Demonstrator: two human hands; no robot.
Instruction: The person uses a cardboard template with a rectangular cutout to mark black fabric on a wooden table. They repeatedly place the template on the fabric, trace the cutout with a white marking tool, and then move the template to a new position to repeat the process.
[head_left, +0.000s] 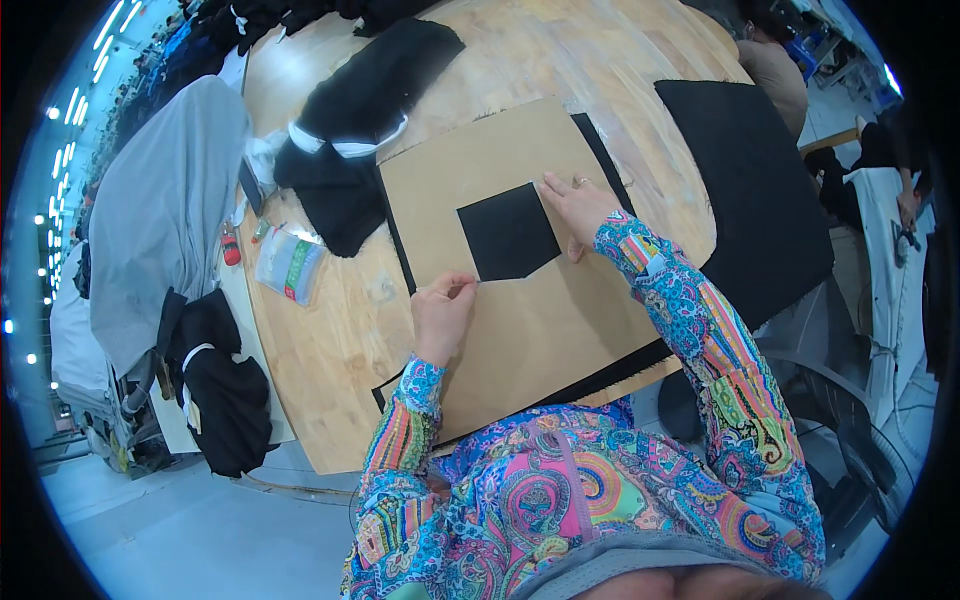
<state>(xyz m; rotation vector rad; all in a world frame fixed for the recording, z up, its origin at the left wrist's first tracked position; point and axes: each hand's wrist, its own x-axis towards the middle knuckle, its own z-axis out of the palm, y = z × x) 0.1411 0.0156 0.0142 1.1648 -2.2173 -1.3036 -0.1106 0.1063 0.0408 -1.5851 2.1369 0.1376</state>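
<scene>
Cardboard sheet (560,330) over black cloth (594,150) on the worktop (330,340) seemed light, stiff, best held by its edges; your left hand (445,315) pinched fingertips together, hold unclear, your right hand (585,210) lay spread.

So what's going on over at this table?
A person in a patterned top is working over a brown sheet on the wooden table, with black cloth showing beneath its edges. The left hand is pinched near the lower left corner of the black five-sided shape in the sheet; whether it holds anything is unclear. The right hand lies open by the upper right corner. Another black piece lies to the right.
</scene>
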